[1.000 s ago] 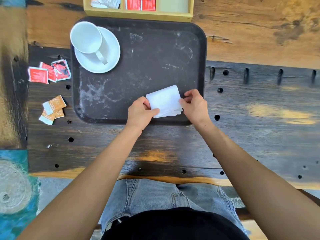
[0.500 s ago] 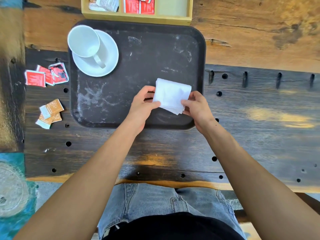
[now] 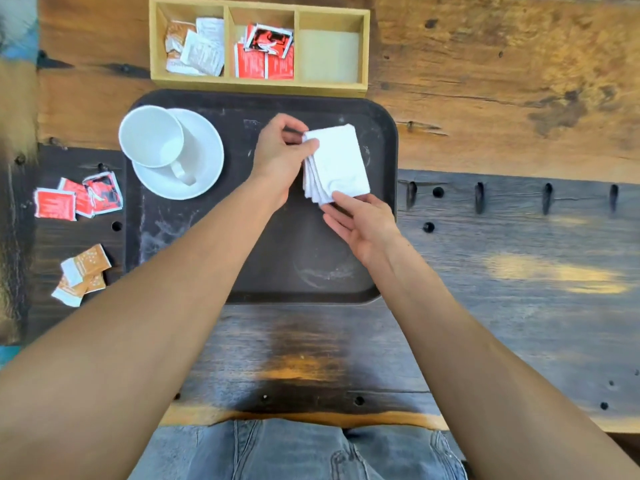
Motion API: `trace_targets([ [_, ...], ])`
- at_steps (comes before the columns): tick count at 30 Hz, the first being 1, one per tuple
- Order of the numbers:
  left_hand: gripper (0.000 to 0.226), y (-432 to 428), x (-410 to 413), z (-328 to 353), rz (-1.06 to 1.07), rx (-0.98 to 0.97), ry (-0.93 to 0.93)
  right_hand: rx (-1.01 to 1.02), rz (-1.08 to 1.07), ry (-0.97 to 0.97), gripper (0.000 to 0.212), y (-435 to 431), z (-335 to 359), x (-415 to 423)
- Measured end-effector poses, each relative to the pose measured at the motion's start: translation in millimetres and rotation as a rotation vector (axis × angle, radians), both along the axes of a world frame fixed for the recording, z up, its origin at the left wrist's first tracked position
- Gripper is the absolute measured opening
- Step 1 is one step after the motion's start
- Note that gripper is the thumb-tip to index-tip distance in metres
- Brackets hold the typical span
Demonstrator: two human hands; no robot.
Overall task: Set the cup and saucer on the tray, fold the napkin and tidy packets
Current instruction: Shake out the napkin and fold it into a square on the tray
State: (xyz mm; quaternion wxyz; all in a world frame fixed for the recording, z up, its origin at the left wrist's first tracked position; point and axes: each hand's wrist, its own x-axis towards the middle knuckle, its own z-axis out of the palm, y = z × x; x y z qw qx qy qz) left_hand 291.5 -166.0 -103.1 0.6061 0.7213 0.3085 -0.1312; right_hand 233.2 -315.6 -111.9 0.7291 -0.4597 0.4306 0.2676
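Overhead, a head-worn camera looks down at a dark wooden counter point(image 3: 502, 306) and a black tray point(image 3: 311, 271). A white cup point(image 3: 152, 136) stands on a white saucer point(image 3: 206, 157) at the tray's far left corner, so that part of the task looks done.

A folded white napkin point(image 3: 337, 164) is held over the right half of the tray. Its stacked layers fan out slightly along the left edge. Whether it rests on the tray or is held just above it cannot be told. The left hand point(image 3: 277, 154) pinches the napkin's far left corner between thumb and curled fingers point(image 3: 294, 124). The right hand point(image 3: 363, 223) meets the near corner with loose, nearly straight fingers point(image 3: 337, 220) that touch the napkin but do not grip it.

Folding appears to be the step in hand, close to finished. The next move probably calls for squaring the fanned layers and laying the napkin flat on the tray.

Packets are still untidied. Red packets point(image 3: 55, 204) and orange packets point(image 3: 85, 268) lie loose on the counter left of the tray. A wooden box point(image 3: 259, 85) with three compartments sits just beyond the tray. Its left and middle compartments hold packets, and the right one has none.
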Motion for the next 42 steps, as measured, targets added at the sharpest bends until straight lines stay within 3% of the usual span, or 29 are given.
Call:
trace_targets([
  [4, 0.032, -1, 24, -9, -0.064, 0.070, -0.003, -0.050, 0.044, 0.037, 0.026, 18, -6, 16],
  [7, 0.039, 0, 22, -9, -0.135, 0.258, 0.008, -0.288, 0.382, 0.071, 0.032, 16, -8, 17],
  [10, 0.040, 0, 3, -11, -0.161, 0.362, 0.041, -0.611, 0.607, -0.056, 0.032, -1, -11, 11],
  [14, 0.041, -5, -21, -15, -0.276, 0.427, 0.095, -0.745, 0.529, -0.278, 0.013, -25, -14, 6],
  [18, 0.018, -10, -25, -16, -0.212, 0.447, 0.106, -0.661, 0.516, -0.295, 0.021, -26, -14, 10],
  [20, 0.008, -11, -23, -16, -0.178, 0.430, 0.112, -0.642, 0.499, -0.288, 0.018, -24, -14, 11],
  [25, 0.029, -12, -18, -13, -0.033, 0.235, 0.164, -0.633, 0.453, -0.296, 0.016, -18, -11, 15],
  [29, 0.040, -15, -19, -12, 0.061, -0.113, 0.212, -0.477, 0.308, -0.256, 0.028, -12, 5, 23],
  [31, 0.048, -18, -19, -10, 0.083, -0.257, 0.225, -0.639, 0.287, -0.341, 0.026, -11, 11, 25],
  [33, 0.037, -22, -20, -10, 0.027, -0.342, 0.188, -0.869, 0.319, -0.557, 0.023, -10, 18, 26],
  [35, 0.028, -28, -18, -9, -0.074, -0.324, 0.167, -0.999, 0.370, -0.752, 0.024, -6, 25, 26],
  [38, 0.018, -35, -12, -9, -0.141, -0.144, 0.242, -1.213, 0.572, -0.862, 0.029, 5, 23, 23],
  [40, 0.016, -31, -12, -9, -0.054, -0.064, 0.282, -1.356, 0.813, -0.831, 0.032, 13, 17, 16],
  [42, 0.021, -19, -13, -11, 0.148, -0.085, 0.294, -1.311, 1.022, -0.808, 0.036, 21, 10, 5],
])
